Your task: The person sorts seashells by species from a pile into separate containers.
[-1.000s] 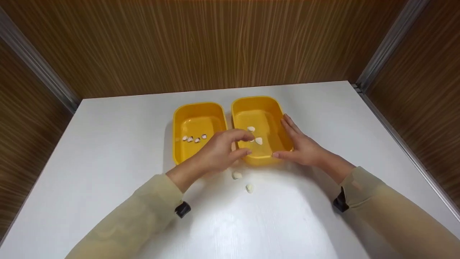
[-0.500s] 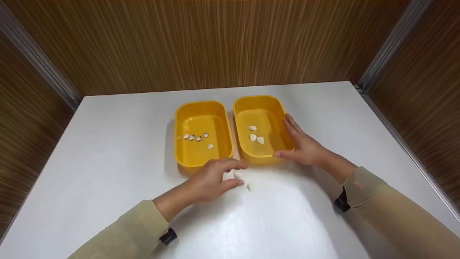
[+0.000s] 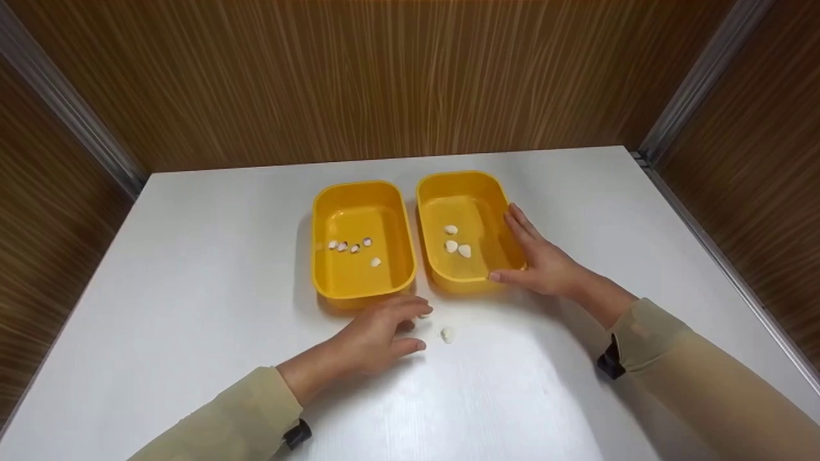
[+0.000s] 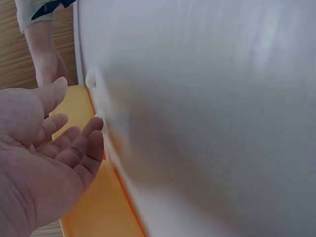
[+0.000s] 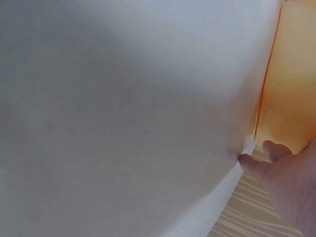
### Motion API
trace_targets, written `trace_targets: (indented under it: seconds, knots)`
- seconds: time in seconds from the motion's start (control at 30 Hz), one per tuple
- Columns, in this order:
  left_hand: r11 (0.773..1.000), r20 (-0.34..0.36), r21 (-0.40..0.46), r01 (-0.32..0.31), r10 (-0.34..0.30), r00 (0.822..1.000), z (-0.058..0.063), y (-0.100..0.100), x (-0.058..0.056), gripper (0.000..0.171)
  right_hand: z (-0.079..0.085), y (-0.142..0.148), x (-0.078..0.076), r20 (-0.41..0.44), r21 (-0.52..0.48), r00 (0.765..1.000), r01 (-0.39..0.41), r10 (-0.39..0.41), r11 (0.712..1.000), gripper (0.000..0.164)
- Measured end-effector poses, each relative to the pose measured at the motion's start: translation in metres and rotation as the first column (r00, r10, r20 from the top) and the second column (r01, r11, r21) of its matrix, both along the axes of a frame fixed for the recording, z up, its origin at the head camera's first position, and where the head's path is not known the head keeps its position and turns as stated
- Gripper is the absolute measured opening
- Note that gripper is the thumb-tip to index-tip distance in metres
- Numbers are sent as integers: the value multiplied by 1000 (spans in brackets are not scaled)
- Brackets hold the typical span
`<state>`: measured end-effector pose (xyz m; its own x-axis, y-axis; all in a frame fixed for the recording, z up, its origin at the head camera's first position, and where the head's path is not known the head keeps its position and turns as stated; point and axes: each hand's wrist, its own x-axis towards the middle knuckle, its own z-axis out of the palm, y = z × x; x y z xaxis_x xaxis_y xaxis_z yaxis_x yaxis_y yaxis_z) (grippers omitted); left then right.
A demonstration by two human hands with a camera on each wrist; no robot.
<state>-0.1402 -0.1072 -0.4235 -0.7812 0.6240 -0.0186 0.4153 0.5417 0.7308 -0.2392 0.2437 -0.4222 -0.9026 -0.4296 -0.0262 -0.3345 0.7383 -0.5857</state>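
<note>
My left hand (image 3: 378, 336) is low over the white table, in front of the left yellow bin (image 3: 352, 221). Its thumb and fingers are apart. A small white seashell (image 3: 425, 314), partly hidden, lies at the fingertips; another seashell (image 3: 447, 334) rests just to the right. In the left wrist view the fingers are loosely bent, palm showing, beside the orange-looking bin wall (image 4: 101, 207). My right hand (image 3: 544, 262) rests at the near right corner of the right yellow bin (image 3: 458, 205), thumb on the front rim, straight fingers along the outer side.
Several small shells (image 3: 375, 262), some with dark marks, lie in the left bin. The right bin bears three plain white shells (image 3: 451, 229). The bins stand side by side with a narrow gap. Brown wood-grain panels (image 3: 384, 83) enclose the table (image 3: 211, 256) at back and sides.
My left hand has drawn back from over the right bin to the table in front of the bins, coming down beside the loose shells. The right hand stays in place.
</note>
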Motion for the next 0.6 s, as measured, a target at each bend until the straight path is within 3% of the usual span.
trace_targets:
  seconds: [0.6]
  knots:
    - [1000,18,-18,-15,15,1000,-13,0,-5,55,1,0,1,1,11,1000,3,-3,1000,122]
